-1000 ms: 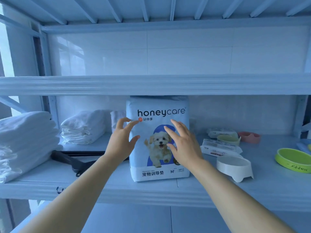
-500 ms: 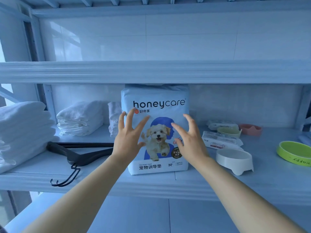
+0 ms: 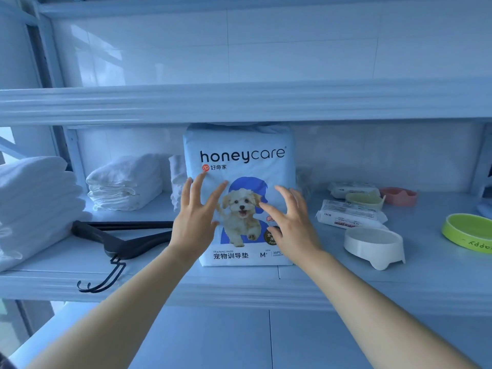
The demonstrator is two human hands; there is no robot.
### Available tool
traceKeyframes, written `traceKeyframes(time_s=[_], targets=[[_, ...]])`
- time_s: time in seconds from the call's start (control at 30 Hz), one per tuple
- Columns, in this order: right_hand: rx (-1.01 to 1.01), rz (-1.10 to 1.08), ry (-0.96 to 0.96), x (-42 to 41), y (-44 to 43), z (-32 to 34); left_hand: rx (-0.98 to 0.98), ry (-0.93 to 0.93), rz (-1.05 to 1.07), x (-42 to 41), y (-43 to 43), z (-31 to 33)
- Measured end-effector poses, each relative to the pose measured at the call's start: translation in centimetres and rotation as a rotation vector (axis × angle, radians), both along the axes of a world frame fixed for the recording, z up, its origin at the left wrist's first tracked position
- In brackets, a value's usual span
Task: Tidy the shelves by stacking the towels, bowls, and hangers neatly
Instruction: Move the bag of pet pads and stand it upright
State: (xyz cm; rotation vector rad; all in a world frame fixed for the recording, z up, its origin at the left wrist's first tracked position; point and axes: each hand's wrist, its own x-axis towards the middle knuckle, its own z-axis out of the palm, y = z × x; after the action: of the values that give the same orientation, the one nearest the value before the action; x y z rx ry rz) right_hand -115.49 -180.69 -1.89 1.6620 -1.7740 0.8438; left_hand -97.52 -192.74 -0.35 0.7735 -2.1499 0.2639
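A pale blue pack of pet training pads (image 3: 242, 155) stands upright in the middle of the shelf (image 3: 239, 286). My left hand (image 3: 195, 219) and my right hand (image 3: 291, 222) hover just in front of its face, fingers spread, holding nothing. Folded white towels lie in a tall stack (image 3: 34, 206) at far left and a smaller stack (image 3: 125, 182) behind, with another towel (image 3: 177, 182) half hidden by the pack. Black hangers (image 3: 125, 241) lie left of the pack, hooks over the shelf edge. Bowls sit to the right: white (image 3: 374, 246), green (image 3: 468, 231), yellow (image 3: 364, 199), pink (image 3: 398, 195).
Two wrapped wipe packs (image 3: 351, 215) lie right of the pad pack, near the bowls. The upper shelf (image 3: 239, 102) hangs low over the pack's top. A white tiled wall closes the back. A metal upright (image 3: 72, 155) stands at the left.
Both hands have opened wider and stay in front of the pack. The view has tilted up slightly, so the shelf and its contents sit lower in frame.
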Motion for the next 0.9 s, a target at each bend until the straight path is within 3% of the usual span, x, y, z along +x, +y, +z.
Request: traceKeyframes(time_s=[0.27, 0.67, 0.9], targets=[[0.071, -0.002, -0.072, -1.4, 3.4, -0.5, -0.015, -0.115, -0.103, -2.8, 4.4, -2.2], [0.16, -0.116, -0.087, -6.2, 8.7, -3.0, 0.169, -0.042, -0.223, -7.8, 8.8, -4.6], [0.128, -0.147, -0.098, -11.2, 9.1, -3.7, 0.18, -0.04, -0.375, -15.1, 9.3, -4.0]])
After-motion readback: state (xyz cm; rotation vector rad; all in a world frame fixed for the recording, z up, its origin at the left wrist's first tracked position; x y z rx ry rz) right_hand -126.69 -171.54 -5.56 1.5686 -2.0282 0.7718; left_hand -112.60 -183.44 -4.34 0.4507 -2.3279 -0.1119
